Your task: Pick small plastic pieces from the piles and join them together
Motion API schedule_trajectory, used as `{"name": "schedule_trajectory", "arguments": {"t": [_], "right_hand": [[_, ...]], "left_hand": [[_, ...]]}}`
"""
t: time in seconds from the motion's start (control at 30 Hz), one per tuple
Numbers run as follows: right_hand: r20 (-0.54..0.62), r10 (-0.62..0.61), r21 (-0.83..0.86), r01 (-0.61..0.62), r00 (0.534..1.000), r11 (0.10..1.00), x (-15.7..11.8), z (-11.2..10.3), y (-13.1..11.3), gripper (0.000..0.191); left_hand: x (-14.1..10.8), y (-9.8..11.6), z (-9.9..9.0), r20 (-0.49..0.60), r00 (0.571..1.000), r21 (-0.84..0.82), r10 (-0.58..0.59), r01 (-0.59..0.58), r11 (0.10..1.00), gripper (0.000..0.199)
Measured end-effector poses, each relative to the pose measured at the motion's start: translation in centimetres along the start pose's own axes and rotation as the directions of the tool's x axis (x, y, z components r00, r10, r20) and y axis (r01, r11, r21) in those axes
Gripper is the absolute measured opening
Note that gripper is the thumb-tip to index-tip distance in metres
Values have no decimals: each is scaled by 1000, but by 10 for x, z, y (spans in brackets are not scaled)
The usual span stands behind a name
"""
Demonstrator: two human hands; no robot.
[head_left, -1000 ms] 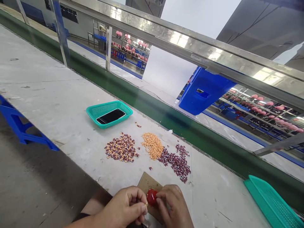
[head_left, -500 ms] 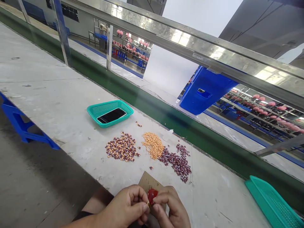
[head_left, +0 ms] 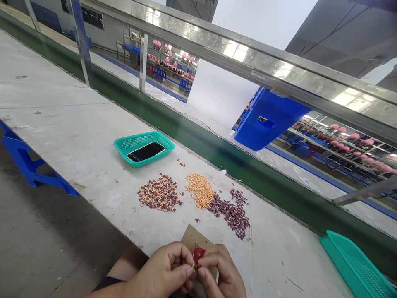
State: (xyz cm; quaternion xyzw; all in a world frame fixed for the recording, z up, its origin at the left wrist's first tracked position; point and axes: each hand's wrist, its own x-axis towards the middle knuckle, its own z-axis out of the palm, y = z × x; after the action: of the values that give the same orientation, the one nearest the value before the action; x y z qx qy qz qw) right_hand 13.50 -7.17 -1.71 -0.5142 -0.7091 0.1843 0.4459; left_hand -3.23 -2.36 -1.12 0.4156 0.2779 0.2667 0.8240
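Head view: two small pinches meet over the cardboard

Watching from my remote seat, I see the left hand (head_left: 173, 271) with thumb and forefinger nearly closed on a tiny yellow piece (head_left: 194, 266). The right hand (head_left: 225, 271) has its thumb and forefinger almost together, apparently on a tiny dark piece (head_left: 199, 267); the fingers hide most of it. Both pieces are close to the near edge of the long white table (head_left: 102, 174), above a flat brown cardboard sheet (head_left: 192, 238). A glossy, rounded red object (head_left: 198, 253) sits just beyond the fingertips; I cannot tell whether the right fingers touch it.

My worry is scale: a pinch slightly off-centre could flick either piece away, and the fingers covering the contact make misalignment hard to spot. A knuckle could also nudge the red object. Further up the table, the matte yellow-orange pile (head_left: 199, 190) touches the maroon pile (head_left: 232, 215) of small, irregular bits, so a careless sweep could mix them. Nearer the table's left part lies a speckled two-tone pile (head_left: 159, 192). Behind it, towards the far edge, a perforated teal plastic basket (head_left: 119, 145) carries a smooth, dark-screened phone (head_left: 147, 151).
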Motion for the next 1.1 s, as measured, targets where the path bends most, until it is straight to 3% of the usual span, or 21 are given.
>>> {"name": "schedule_trajectory", "arguments": {"t": [0.43, 0.63, 0.7, 0.77, 0.8, 0.87, 0.93, 1.0, 1.1], "right_hand": [[-22, -8, 19, 9, 1000, 1000, -5, 6, 4, 5], [-10, -86, -73, 85, 996, 994, -1, 5, -2, 12], [46, -96, -98, 100, 994, 990, 4, 0, -2, 10], [95, -45, -142, 58, 994, 988, 10, -9, 4, 12], [99, 5, -186, 14, 995, 982, 14, -15, 9, 15], [0, 109, -334, -103, 994, 937, 23, -30, 23, 15], [5, 149, -494, -127, 989, 860, 33, -43, 40, 12], [57, 180, -630, -104, 982, 769, 44, -51, 53, 13], [70, 184, -677, -88, 980, 730, 59, -51, 64, 20]], "left_hand": [[2, -5, -3, 15, 995, 80, 103, -104, 991, 28], [-1, 5, 0, 13, 995, 250, 101, -101, 963, 14], [-1, 11, -4, 12, 993, 409, 117, -112, 906, 9], [2, 20, -16, 25, 983, 651, 181, -153, 743, 8], [4, 27, -24, 46, 972, 763, 231, -183, 620, 10], [11, 44, -45, 124, 931, 907, 342, -246, 341, 17], [19, 64, -64, 123, 892, 976, 434, -187, 108, 20], [28, 83, -76, 139, 885, 990, 444, -117, -78, 25], [44, 100, -74, 214, 899, 955, 382, -111, -275, 29]]}}
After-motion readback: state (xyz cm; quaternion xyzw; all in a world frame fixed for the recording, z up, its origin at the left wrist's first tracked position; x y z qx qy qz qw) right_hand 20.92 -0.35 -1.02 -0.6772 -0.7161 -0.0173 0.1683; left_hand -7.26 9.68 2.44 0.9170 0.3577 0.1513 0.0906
